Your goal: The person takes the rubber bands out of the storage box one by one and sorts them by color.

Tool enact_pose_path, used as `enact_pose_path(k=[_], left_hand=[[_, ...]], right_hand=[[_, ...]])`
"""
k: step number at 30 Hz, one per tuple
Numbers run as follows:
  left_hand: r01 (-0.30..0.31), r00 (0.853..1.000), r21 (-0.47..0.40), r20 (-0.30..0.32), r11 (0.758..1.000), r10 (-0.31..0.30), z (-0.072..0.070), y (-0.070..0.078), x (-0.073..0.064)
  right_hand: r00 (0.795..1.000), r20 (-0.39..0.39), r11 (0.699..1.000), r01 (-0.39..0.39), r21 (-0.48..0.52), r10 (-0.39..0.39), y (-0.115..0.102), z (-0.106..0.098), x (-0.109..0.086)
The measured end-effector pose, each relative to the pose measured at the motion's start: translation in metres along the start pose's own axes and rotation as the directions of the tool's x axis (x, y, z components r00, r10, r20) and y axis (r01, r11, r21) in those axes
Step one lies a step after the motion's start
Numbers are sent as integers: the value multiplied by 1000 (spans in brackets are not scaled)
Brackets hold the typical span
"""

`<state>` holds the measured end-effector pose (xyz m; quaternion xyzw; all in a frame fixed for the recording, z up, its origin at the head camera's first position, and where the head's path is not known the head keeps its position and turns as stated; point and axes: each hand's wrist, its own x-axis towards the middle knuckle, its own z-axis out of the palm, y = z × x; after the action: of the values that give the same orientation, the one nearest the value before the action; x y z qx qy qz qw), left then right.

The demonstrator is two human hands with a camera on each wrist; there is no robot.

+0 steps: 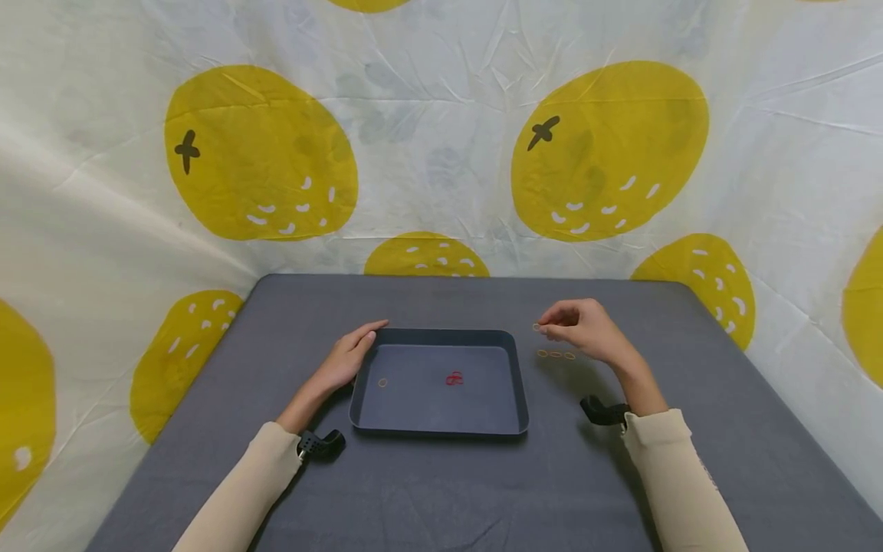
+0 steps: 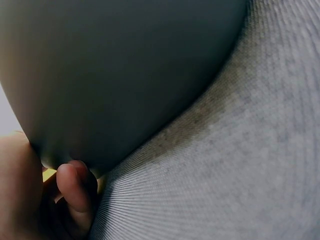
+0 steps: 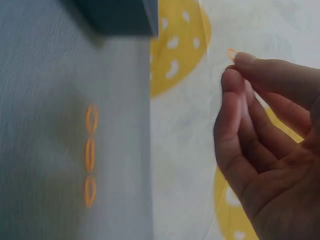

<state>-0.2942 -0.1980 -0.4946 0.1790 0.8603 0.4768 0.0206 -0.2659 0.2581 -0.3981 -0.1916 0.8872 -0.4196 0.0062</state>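
My left hand (image 1: 345,359) grips the left rim of a dark grey rectangular tray (image 1: 441,410), near its far left corner. Curled fingertips (image 2: 73,187) show against the tray's outer wall in the left wrist view. Between thumb and index finger, my right hand (image 1: 586,330) pinches a small orange rubber band (image 3: 231,51), held above the table right of the tray. Below that hand, three orange rubber bands (image 3: 87,155) lie in a row. Inside the tray are a single orange rubber band (image 1: 382,382) at the left and some tangled red bands (image 1: 454,378) right of centre.
A grey cloth covers the table (image 1: 441,498). Behind it and at both sides hangs a white curtain (image 1: 434,153) printed with large yellow fruit. Each wrist wears a dark camera strap (image 1: 603,412).
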Motion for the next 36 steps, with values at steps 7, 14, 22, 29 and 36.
enact_pose_path(k=[7,14,22,29,36], left_hand=[[-4,1000,2,4,1000,4,0,1,-1],[-18,1000,8,1,1000,18,-1,4,-2],[-10,1000,4,9,1000,10,0,1,-3],[-16,1000,-4,1,1000,16,1,2,-3],[-8,1000,4,5,1000,8,1,0,-1]], right_hand=[[996,6,995,-87,-57,88,29,-19,-11],[985,42,982,-164,-92,168,48,-32,-20],[969,79,968,-226,-105,235,70,-32,-25],[957,81,958,-272,-91,279,78,-29,-24],[947,100,951,-298,-78,305,80,-29,-25]])
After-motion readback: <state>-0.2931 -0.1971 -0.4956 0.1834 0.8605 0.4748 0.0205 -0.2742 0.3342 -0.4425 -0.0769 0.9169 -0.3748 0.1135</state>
